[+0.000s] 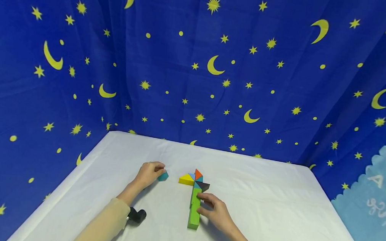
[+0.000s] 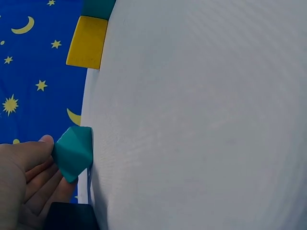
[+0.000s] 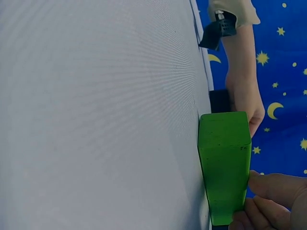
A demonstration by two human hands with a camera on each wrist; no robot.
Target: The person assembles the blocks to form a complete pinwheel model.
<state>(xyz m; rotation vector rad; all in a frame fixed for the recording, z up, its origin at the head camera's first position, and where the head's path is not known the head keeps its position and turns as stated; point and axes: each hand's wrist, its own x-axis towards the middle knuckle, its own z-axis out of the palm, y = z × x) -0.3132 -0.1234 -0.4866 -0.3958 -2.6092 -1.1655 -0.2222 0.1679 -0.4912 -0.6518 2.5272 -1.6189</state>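
Observation:
In the head view my left hand [image 1: 148, 174] pinches a small teal block [image 1: 163, 176], left of a group of coloured blocks. The left wrist view shows this teal block [image 2: 74, 152] between thumb and fingers, with faceted sides. My right hand [image 1: 217, 212] touches the right side of a long green block [image 1: 194, 216] with thumb and fingertips. Seen in the right wrist view, the green block [image 3: 224, 172] lies along the table, its end face towards the camera. Beyond it is a pinwheel of triangular blocks: yellow [image 1: 186, 180], orange-red [image 1: 198, 174], black [image 1: 203, 186], and blue ones.
A white cloth covers the table [image 1: 261, 203]. Blue curtains [image 1: 170, 65] with yellow moons and stars surround its far and left sides. At the right hangs a light blue panel [image 1: 382, 202] with white lettering. A black device [image 1: 136, 216] is at the left wrist.

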